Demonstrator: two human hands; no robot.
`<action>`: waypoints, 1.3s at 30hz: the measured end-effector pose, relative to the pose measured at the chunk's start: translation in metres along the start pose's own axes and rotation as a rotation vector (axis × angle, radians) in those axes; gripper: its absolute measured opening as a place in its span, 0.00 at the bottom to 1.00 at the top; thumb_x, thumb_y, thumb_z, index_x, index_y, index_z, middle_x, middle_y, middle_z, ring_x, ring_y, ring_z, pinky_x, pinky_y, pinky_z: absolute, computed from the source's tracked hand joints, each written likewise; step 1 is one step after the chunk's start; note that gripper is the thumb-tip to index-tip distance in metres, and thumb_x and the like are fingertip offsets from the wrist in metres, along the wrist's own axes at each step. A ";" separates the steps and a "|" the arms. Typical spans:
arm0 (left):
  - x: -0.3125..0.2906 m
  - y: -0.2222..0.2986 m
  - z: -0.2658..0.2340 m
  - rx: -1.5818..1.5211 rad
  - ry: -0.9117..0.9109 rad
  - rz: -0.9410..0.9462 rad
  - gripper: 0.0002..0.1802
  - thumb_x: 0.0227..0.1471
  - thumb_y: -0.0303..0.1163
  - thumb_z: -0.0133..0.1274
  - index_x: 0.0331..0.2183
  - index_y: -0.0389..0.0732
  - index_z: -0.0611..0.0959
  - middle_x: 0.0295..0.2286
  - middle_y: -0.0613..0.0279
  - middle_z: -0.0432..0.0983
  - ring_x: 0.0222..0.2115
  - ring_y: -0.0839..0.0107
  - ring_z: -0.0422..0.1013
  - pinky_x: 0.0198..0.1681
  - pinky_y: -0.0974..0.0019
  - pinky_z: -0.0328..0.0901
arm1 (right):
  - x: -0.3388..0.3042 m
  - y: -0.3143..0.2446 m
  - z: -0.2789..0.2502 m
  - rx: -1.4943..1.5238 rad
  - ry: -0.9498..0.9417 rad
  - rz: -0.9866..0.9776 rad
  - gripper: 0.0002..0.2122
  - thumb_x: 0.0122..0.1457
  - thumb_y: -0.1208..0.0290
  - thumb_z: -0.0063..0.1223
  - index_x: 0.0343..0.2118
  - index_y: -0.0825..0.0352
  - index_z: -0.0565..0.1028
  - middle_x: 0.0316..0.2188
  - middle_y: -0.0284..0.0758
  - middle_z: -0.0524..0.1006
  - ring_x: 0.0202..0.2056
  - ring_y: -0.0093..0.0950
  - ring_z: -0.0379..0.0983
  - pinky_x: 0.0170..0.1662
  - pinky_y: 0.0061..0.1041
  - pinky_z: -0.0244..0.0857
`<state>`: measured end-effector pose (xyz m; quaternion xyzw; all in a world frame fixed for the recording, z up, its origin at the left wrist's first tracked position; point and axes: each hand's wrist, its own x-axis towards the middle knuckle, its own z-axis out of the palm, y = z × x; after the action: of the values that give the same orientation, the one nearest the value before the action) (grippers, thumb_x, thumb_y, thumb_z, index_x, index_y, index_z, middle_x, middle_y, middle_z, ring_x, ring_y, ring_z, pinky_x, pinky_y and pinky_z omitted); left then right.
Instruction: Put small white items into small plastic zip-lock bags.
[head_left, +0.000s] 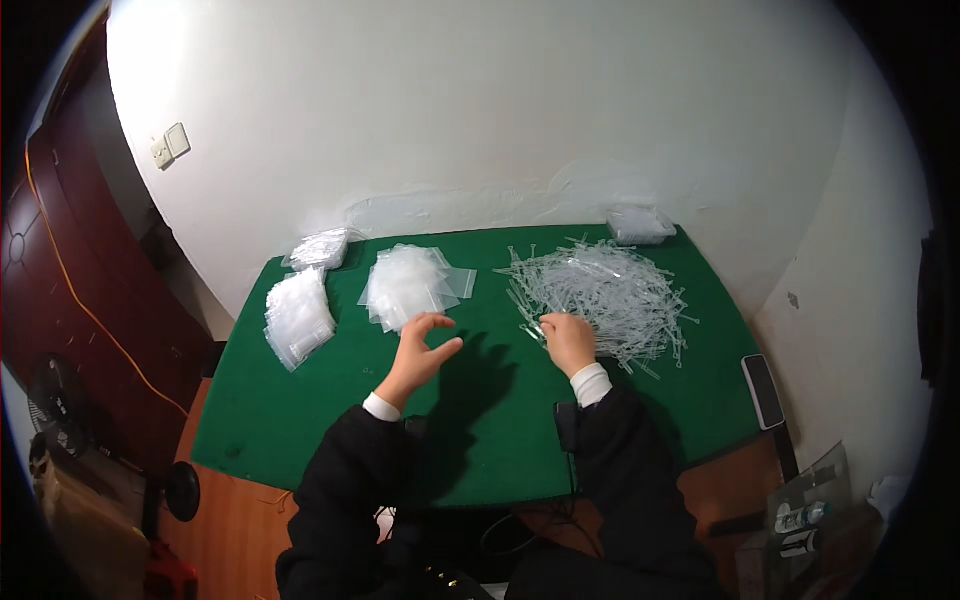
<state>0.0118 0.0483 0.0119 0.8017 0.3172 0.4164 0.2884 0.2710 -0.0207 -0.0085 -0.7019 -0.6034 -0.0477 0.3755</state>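
My left hand (415, 360) hovers over the green table, thumb and fingers apart, with nothing visible between them. Just beyond its fingertips lies a fanned heap of clear flat zip bags (412, 285). At the left edge of a big tangled pile of thin clear plastic sticks (605, 295), my right hand (570, 345) is closed in a pinch. A clear stick (533, 331) pokes out to the left of its fingertips; its far end merges with the pile. Some of the sticks show small loops or widened ends.
A second stack of zip bags (300, 318) lies on the left, with a wrapped clear pack (320, 248) behind it. Another clear pack (640, 224) sits at the back right. A phone (763, 392) rests on the right edge of the green tabletop (290, 420). Behind stands a white wall (480, 110).
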 end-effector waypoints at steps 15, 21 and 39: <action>-0.021 0.009 0.018 -0.564 -0.280 -0.248 0.12 0.50 0.29 0.50 0.36 0.32 0.75 0.35 0.63 0.72 0.35 0.77 0.67 0.39 0.74 0.62 | -0.018 -0.068 0.005 1.420 -0.242 0.291 0.08 0.55 0.70 0.48 0.31 0.70 0.74 0.22 0.32 0.73 0.24 0.19 0.70 0.27 0.19 0.65; -0.019 0.020 0.020 -0.672 -0.231 -0.066 0.13 0.56 0.30 0.40 0.39 0.31 0.73 0.39 0.57 0.71 0.37 0.74 0.69 0.43 0.72 0.62 | -0.032 -0.087 0.013 1.386 -0.440 0.420 0.09 0.55 0.71 0.48 0.32 0.72 0.73 0.23 0.33 0.74 0.22 0.21 0.72 0.25 0.18 0.67; -0.013 -0.001 -0.006 -1.133 0.281 -0.469 0.11 0.57 0.34 0.37 0.37 0.38 0.71 0.16 0.73 0.53 0.14 0.82 0.49 0.17 0.78 0.51 | -0.009 -0.028 -0.005 0.091 0.009 0.060 0.05 0.44 0.68 0.54 0.20 0.64 0.75 0.21 0.36 0.75 0.25 0.37 0.72 0.28 0.33 0.65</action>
<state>0.0007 0.0400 0.0079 0.3709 0.2496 0.5469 0.7079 0.2459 -0.0306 0.0035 -0.7015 -0.5820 -0.0119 0.4111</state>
